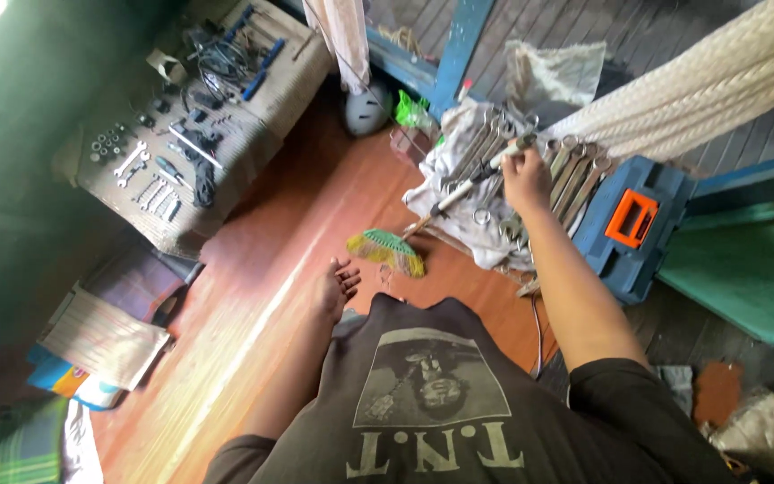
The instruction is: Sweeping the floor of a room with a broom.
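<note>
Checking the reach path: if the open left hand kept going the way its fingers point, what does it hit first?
Probably the green-and-yellow hand broom, just beyond the left hand fingertips on the red-brown floor; depth is unclear.

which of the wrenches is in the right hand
The long wrench lifted slantwise over the cloth, its upper end in the right hand. The other wrenches lie flat in a row beside it.

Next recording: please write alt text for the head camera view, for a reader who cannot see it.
Seen from above, a person's right hand grips a long metal wrench over a row of steel spanners on a crumpled white cloth, beside a blue plastic toolbox with an orange latch. The left hand hangs open above the reddish wooden floor.
</note>
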